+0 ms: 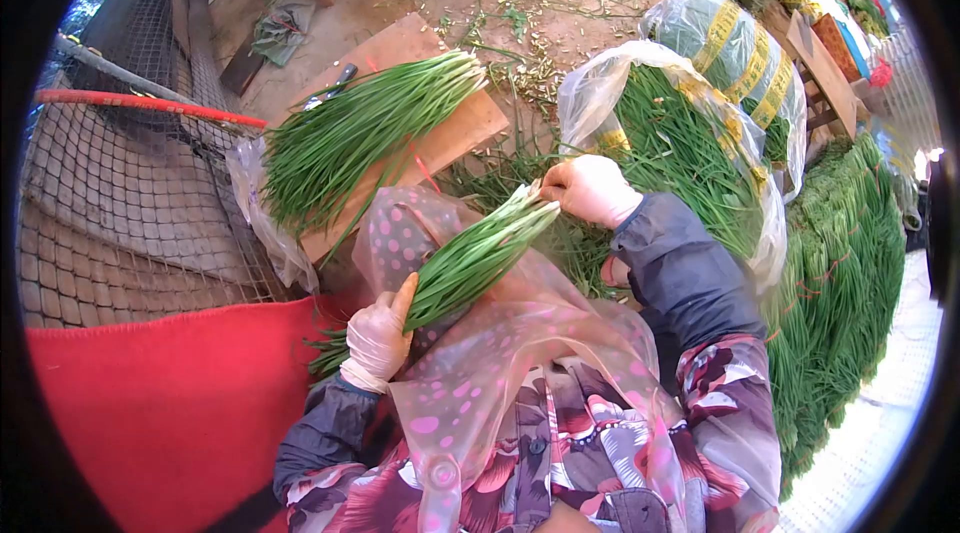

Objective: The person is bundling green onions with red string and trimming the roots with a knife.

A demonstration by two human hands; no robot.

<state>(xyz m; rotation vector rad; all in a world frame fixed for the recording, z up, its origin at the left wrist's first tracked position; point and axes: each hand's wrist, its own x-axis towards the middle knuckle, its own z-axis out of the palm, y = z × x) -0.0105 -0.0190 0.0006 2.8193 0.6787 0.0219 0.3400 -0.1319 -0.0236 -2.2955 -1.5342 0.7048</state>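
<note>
Dirt yard w/ chive piles, left hand (377, 338) fingers closed round chive bunch (470, 258), right hand (590, 189) fingers pinching its tips

Dirt floor (600, 23): wooden board (455, 128) bearing chive bundle (360, 133), bagged chives (700, 153), scattered trimmings (530, 68).

I've got a bunch of green chives (470, 263) lying slantwise across my lap on the spotted plastic apron. Long thin bright-green stalks, pale whitish ends all lined up at the upper right, leafy tips trailing down past my left side.
</note>
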